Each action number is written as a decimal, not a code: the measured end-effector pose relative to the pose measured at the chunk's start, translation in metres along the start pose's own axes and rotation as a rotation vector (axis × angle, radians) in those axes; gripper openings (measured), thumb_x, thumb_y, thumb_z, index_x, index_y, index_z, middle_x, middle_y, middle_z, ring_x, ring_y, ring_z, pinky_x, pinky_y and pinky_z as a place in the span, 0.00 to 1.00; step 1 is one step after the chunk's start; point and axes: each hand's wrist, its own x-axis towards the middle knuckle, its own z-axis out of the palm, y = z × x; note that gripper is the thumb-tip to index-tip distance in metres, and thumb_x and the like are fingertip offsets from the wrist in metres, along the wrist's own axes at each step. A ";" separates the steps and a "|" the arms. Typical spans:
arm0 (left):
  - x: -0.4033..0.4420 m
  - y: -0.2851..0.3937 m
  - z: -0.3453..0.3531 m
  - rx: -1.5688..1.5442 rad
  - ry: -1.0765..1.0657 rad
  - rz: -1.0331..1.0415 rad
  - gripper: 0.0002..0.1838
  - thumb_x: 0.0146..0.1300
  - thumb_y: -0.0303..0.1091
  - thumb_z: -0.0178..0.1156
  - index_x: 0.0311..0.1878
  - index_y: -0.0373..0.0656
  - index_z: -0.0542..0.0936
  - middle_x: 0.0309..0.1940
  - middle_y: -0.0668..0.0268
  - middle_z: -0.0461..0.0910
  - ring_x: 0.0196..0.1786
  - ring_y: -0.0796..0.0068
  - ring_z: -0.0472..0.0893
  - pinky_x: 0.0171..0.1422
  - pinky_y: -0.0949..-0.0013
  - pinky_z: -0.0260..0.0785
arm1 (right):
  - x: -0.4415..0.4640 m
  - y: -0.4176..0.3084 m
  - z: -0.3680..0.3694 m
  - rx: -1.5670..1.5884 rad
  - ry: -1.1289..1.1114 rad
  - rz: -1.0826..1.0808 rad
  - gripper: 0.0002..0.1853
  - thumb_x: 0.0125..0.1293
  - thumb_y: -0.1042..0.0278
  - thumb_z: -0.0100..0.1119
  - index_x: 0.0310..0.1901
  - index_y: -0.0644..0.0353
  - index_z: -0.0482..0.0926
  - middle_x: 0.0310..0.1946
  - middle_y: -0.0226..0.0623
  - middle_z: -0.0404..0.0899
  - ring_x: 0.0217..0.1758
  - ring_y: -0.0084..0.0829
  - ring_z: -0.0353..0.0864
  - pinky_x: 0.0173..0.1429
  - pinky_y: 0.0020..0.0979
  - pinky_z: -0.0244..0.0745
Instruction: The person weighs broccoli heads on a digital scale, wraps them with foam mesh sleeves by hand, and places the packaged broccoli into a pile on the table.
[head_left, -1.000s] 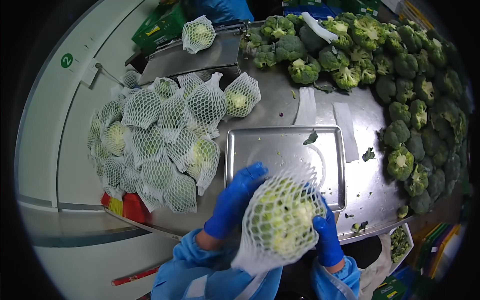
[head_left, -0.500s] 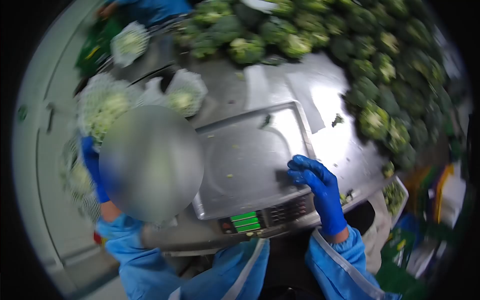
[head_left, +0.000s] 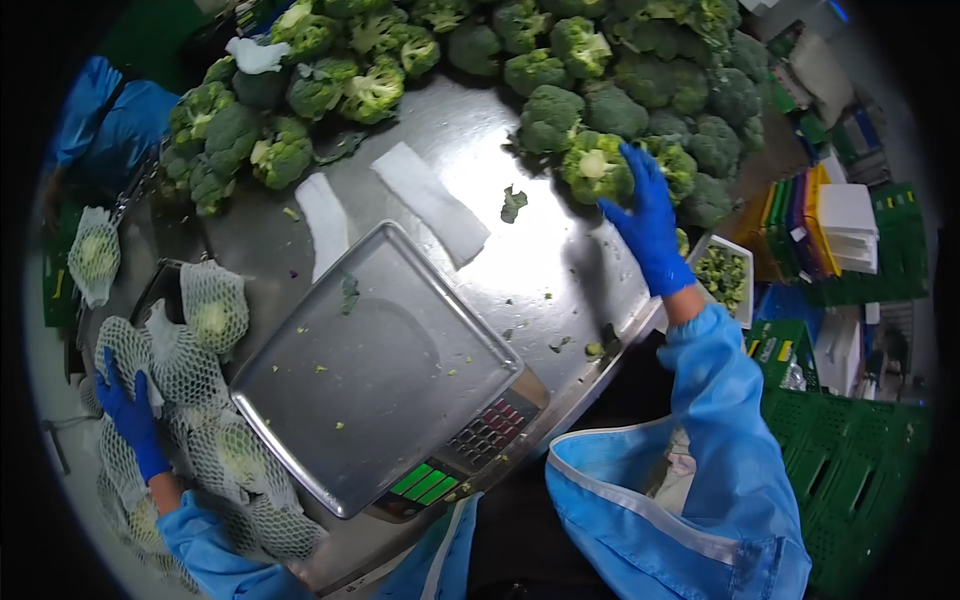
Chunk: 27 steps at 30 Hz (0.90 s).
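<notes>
My right hand (head_left: 648,225), in a blue glove, reaches to the near edge of the broccoli pile, its spread fingers beside a broccoli head (head_left: 596,168). Nothing is visibly gripped in it. My left hand (head_left: 132,412), also gloved in blue, lies with fingers apart on the net-wrapped broccoli (head_left: 183,352) at the left. Between the hands stands a scale with a metal tray (head_left: 385,365) that carries only small green bits and a leaf. Two white net sleeves (head_left: 430,200) lie flat beyond the tray.
A co-worker's blue sleeve (head_left: 135,125) shows at the upper left, near one wrapped head (head_left: 94,256). At the right are a white bin of trimmings (head_left: 745,300), coloured trays (head_left: 800,225) and green crates (head_left: 850,480). A loose leaf (head_left: 513,204) lies on the metal table.
The wrapped head has left my hands, and my left hand now rests on the wrapped pile. My right hand has moved out to the loose broccoli. The view has turned to the right.
</notes>
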 end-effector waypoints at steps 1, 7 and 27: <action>0.001 0.010 -0.005 0.072 0.039 -0.053 0.34 0.57 0.38 0.62 0.67 0.48 0.63 0.66 0.51 0.60 0.66 0.51 0.61 0.69 0.56 0.51 | 0.015 0.009 0.013 -0.036 0.002 0.019 0.41 0.50 0.62 0.69 0.66 0.50 0.60 0.64 0.51 0.60 0.67 0.49 0.60 0.68 0.41 0.58; 0.054 0.202 -0.078 -0.903 -0.166 -0.016 0.23 0.58 0.29 0.60 0.58 0.40 0.72 0.52 0.58 0.75 0.55 0.66 0.73 0.62 0.66 0.62 | 0.031 0.006 0.059 -0.114 0.208 0.092 0.29 0.53 0.58 0.66 0.58 0.51 0.71 0.50 0.48 0.72 0.52 0.47 0.71 0.56 0.41 0.67; 0.078 0.264 -0.089 -1.701 -0.428 -0.626 0.27 0.44 0.25 0.52 0.53 0.33 0.73 0.42 0.60 0.79 0.40 0.69 0.79 0.47 0.71 0.72 | -0.015 -0.157 -0.003 0.708 -0.121 -0.421 0.48 0.37 0.62 0.74 0.64 0.56 0.62 0.58 0.44 0.68 0.59 0.44 0.69 0.61 0.39 0.66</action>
